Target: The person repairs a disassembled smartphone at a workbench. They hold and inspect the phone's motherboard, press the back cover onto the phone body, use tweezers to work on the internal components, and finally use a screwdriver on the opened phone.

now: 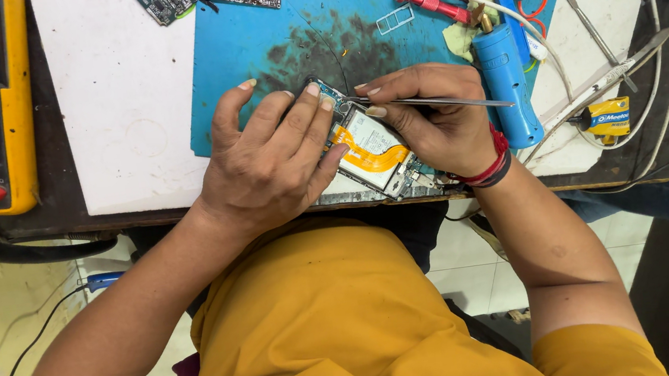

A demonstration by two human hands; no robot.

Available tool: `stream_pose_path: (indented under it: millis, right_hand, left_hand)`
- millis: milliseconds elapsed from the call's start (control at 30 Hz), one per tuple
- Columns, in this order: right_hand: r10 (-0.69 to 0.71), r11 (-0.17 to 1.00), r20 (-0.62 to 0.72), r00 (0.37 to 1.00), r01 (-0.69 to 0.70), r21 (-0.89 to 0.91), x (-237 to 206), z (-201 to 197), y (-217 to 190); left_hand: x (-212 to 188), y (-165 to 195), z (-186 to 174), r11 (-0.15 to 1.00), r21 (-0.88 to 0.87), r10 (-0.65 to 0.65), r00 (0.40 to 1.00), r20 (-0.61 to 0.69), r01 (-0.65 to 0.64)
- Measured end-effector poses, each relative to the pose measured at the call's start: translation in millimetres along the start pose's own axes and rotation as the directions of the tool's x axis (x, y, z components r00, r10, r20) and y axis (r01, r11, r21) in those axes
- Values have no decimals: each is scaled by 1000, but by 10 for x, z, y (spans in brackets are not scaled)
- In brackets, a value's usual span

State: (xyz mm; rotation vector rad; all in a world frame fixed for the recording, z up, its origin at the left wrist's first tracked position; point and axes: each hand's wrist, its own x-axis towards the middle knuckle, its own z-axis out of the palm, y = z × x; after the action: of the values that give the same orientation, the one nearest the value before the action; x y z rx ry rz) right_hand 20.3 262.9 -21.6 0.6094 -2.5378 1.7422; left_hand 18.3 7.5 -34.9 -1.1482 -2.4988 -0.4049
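While left hand (266, 167) pins opened phone (374, 156) on desk (121, 96), right hand (431, 126) pinches tweezers (436, 101); tips point left, touching phone's upper edge.

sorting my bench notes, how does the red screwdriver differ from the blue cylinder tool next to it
The red screwdriver is slim and lies slanted on the blue mat; the blue cylinder tool is much thicker and lies nearly straight toward the person. The red one sits farther from the right hand; the blue one lies right beside that hand's wrist. Both lie flat and unheld: the right hand holds tweezers, the left hand steadies the opened phone.
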Motion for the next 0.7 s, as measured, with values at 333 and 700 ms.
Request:
stream_pose_path:
  millis: [333, 700]
  right_hand:
    - [-10, 1000, 0, 1000, 10, -8, -7, 14, -1]
    - [-41, 998, 5, 999, 41, -42, -20, 14, -4]
  left_hand:
    - [-24, 2, 12, 999, 31, 20, 1000, -17, -20]
    - [-20, 11, 14, 998, 52, 33, 999, -18, -32]
